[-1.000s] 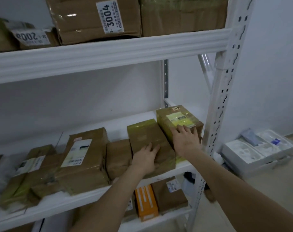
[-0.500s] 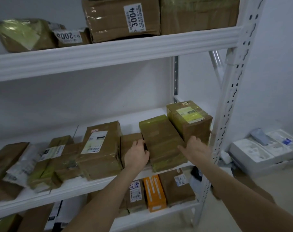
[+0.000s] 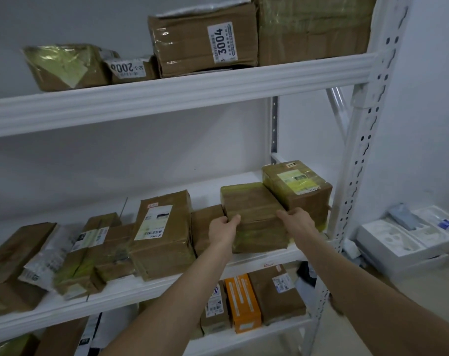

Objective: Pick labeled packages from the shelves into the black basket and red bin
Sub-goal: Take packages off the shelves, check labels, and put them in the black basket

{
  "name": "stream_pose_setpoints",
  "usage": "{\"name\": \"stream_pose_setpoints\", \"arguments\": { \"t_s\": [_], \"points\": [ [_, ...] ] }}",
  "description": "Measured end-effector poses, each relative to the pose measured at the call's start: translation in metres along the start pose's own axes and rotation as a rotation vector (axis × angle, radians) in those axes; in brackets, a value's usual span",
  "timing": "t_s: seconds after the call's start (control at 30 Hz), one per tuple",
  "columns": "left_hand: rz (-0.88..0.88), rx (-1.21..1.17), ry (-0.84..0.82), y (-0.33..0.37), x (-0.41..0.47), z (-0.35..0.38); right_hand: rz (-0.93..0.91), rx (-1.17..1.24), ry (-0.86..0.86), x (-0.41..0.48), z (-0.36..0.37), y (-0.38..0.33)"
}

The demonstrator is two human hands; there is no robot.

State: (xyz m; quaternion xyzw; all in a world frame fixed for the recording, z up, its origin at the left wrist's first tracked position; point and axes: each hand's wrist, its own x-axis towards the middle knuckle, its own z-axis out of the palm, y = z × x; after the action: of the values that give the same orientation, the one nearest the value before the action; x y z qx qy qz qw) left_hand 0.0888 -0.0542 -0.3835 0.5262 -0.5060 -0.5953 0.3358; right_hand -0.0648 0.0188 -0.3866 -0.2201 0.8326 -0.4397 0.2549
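Note:
A brown cardboard package wrapped in yellowish tape [image 3: 254,214] lies on the middle shelf [image 3: 267,259] near its right end. My left hand [image 3: 222,231] grips its left side and my right hand [image 3: 296,223] grips its right side, fingers curled over the top edges. Right beside it stands a taller box with a yellow-white label [image 3: 296,192]. A small plain box [image 3: 205,227] sits just left of my left hand. No black basket or red bin is in view.
More labeled packages [image 3: 159,235] crowd the middle shelf to the left. The top shelf holds a box marked 3004 [image 3: 205,47] and others. An orange box [image 3: 242,304] stands on the lower shelf. White foam trays [image 3: 408,237] lie on the floor right of the shelf post [image 3: 359,160].
My right hand left the labeled box and came to the right side of the tape-wrapped package. My left hand slid from its top to its left side; both now grip it.

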Motion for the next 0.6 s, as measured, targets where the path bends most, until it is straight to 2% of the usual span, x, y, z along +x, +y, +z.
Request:
{"name": "stream_pose_setpoints", "arguments": {
  "t_s": [0.13,0.27,0.4,0.5,0.6],
  "points": [
    [0.051,-0.024,0.099,0.001,0.001,0.001,0.021,0.151,-0.013,0.000,-0.003,-0.004],
    [0.117,-0.030,0.116,0.013,0.000,0.003,0.053,0.281,-0.017,0.000,-0.005,-0.002],
    [0.223,0.009,0.100,0.037,0.001,-0.003,0.053,0.477,-0.063,-0.005,-0.004,-0.013],
    [0.247,0.045,0.077,0.053,0.001,-0.015,0.042,0.535,-0.089,-0.011,-0.004,-0.025],
    [0.228,0.055,0.028,0.061,0.002,-0.032,0.039,0.544,-0.218,-0.020,-0.004,-0.030]
  ]
}}
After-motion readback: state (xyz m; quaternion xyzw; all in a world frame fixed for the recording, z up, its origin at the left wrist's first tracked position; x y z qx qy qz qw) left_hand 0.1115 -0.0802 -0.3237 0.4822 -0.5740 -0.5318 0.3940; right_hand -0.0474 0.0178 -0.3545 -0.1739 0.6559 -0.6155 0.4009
